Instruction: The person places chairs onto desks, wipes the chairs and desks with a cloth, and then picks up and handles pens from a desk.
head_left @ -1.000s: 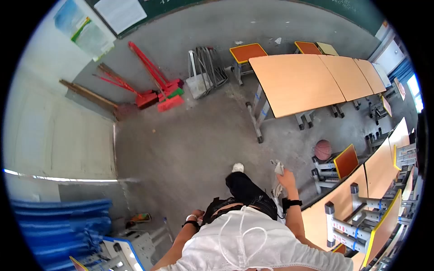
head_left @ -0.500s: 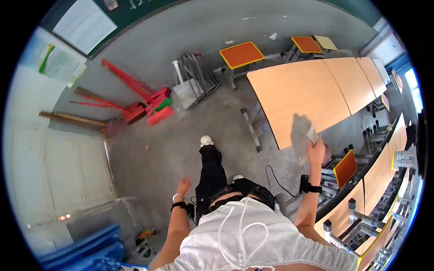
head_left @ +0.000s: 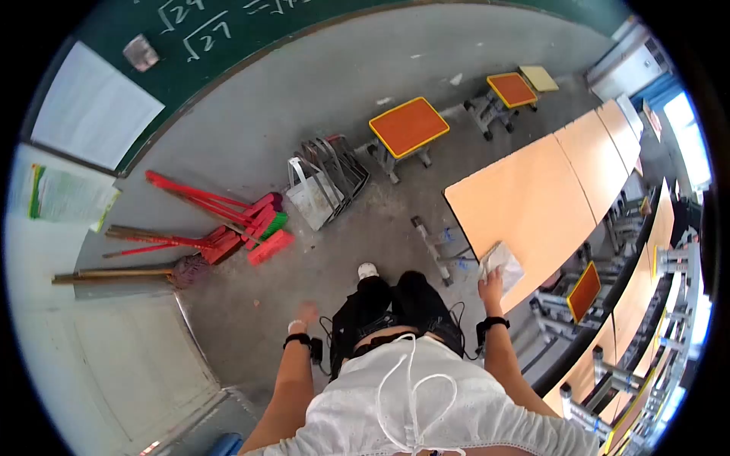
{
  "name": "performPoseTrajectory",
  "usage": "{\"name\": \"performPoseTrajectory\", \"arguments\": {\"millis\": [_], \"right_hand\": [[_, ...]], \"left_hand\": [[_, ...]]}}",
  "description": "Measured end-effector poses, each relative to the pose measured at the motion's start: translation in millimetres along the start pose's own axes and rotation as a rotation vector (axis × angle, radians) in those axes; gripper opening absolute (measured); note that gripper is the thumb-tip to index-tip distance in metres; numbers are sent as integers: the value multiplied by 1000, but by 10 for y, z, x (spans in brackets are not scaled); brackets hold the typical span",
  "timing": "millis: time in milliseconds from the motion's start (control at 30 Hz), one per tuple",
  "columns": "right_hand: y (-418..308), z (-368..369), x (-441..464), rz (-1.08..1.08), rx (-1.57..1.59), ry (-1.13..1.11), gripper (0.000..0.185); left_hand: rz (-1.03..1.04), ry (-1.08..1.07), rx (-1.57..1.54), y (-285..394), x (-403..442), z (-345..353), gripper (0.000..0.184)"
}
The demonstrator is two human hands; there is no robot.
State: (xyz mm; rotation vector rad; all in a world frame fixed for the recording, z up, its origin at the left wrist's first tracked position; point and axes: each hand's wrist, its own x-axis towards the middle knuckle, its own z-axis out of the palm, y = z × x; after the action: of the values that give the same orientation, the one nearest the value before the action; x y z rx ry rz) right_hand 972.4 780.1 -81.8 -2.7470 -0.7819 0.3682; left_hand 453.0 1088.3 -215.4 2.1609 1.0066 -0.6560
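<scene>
A light grey-white cloth (head_left: pixel 502 264) is bunched under my right hand (head_left: pixel 493 285) at the near left corner of a wooden-topped desk (head_left: pixel 525 194). My right fingers are closed on the cloth, which appears to touch the desktop. Over the concrete floor, on the other side of my body, my left hand (head_left: pixel 306 313) hangs low. Motion smears its fingers, and no object shows in it. Each wrist wears a black strap with a small box.
Red brooms and dustpans (head_left: pixel 236 235) lean by the wall on the left, beside metal dustpans (head_left: pixel 315 201). Orange-topped stools (head_left: pixel 409 127) line the wall under a chalkboard (head_left: pixel 228 45). More desks (head_left: pixel 631 304) with upturned stools stand on the right.
My right hand has brought the cloth from hanging beside the desk down to its corner. The view has shifted as I step forward, and both feet have moved.
</scene>
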Motion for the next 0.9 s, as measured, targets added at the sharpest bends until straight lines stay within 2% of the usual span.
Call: {"name": "performPoseTrajectory", "arguments": {"millis": [67, 167, 267, 400, 500, 533, 567, 633, 700, 767, 833, 900], "right_hand": [[-68, 72, 95, 5, 50, 93, 29], [-114, -10, 210, 142, 153, -14, 26], [-194, 17, 396, 138, 167, 78, 24], [-335, 64, 834, 203, 153, 83, 28], [-643, 24, 1325, 298, 372, 274, 34], [-917, -188, 1557, 463, 458, 204, 41], [-975, -122, 1837, 456, 435, 244, 41], [-1032, 20, 2340, 458, 380, 322, 41], [-1435, -141, 2891, 613, 692, 50, 34], [-1689, 120, 3357, 551, 932, 26, 30], [-2183, 72, 3824, 566, 1319, 5, 31], [-2198, 551, 4245, 600, 1207, -45, 33]], "left_hand": [[-458, 213, -1122, 516, 26, -847, 22], [-271, 296, -1125, 488, 359, -1129, 26], [-301, 166, -905, 601, 638, -1382, 28], [-407, -134, -972, 839, 1066, -1573, 32], [-399, -297, -1012, 1206, 1475, -1856, 35], [-341, -351, -959, 1318, 1604, -2006, 34], [-283, -403, -902, 1401, 1780, -2165, 33], [-312, -380, -793, 1597, 2157, -2452, 31], [-257, -368, -729, 1802, 2555, -2775, 32], [-214, -340, -664, 2039, 3042, -3040, 34], [-169, -305, -490, 2303, 3629, -3312, 35], [-99, -222, -341, 2555, 4176, -3537, 36]]}}
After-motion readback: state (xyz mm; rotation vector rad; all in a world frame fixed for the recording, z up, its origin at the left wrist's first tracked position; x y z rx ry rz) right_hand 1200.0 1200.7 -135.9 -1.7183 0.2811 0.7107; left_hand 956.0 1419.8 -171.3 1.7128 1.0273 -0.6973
